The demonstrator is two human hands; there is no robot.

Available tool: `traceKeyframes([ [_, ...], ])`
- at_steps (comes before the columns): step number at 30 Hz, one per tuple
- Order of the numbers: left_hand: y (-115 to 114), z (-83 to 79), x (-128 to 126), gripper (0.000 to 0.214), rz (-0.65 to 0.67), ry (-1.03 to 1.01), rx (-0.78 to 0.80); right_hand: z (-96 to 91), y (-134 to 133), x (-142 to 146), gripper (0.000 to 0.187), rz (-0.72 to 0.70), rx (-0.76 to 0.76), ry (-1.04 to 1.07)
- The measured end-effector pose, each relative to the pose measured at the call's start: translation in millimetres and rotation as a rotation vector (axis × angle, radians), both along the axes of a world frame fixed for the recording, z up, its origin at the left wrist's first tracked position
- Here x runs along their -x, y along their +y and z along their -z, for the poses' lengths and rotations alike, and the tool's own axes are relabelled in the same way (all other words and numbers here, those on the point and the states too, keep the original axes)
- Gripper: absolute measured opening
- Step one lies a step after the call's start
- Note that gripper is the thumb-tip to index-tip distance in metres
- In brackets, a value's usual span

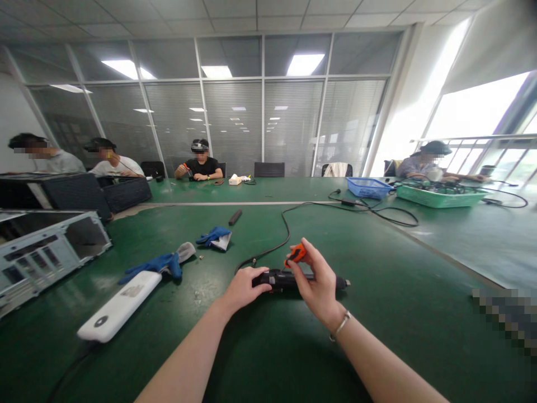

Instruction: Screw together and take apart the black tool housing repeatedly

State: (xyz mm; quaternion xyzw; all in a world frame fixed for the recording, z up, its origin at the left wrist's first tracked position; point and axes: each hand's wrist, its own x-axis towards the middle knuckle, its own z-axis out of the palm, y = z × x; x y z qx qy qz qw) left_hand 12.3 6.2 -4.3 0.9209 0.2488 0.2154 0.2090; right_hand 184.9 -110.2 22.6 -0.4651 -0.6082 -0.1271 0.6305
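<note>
A black electric screwdriver [280, 279] lies lengthwise on the green table [411, 291], its tip pointing right and its black cable [285, 229] running off toward the far side. My left hand [243, 287] grips its rear end. My right hand [318, 278] reaches over the tool's middle and pinches a small orange part [297, 254] between thumb and fingers, just above the tool's body. A thin bracelet sits on my right wrist.
A white power bank [119, 305] and blue-grey gloves [161, 264] [216, 237] lie to the left, beside an open computer case [42, 254]. A black rod [235, 217] lies further back. Blue [369, 187] and green [438, 196] baskets stand far right. Several people sit around the table.
</note>
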Motion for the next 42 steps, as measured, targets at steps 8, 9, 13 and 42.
traceKeyframes([
  [8, -7, 1.5, -6, 0.042, -0.014, 0.012, -0.059, -3.0, 6, -10, 0.053, 0.075, 0.029, 0.046],
  [9, -7, 1.6, -6, 0.042, -0.013, 0.007, -0.061, -3.2, 6, -9, 0.052, 0.07, 0.046, 0.031],
  [13, -6, 1.0, -8, 0.04, -0.003, -0.007, -0.074, -4.0, 6, -3, 0.054, 0.002, 0.148, -0.032],
  [42, 12, 7.8, -13, 0.048, -0.012, 0.034, -0.017, -11.2, 7, -1, 0.046, 0.058, 0.196, -0.109],
])
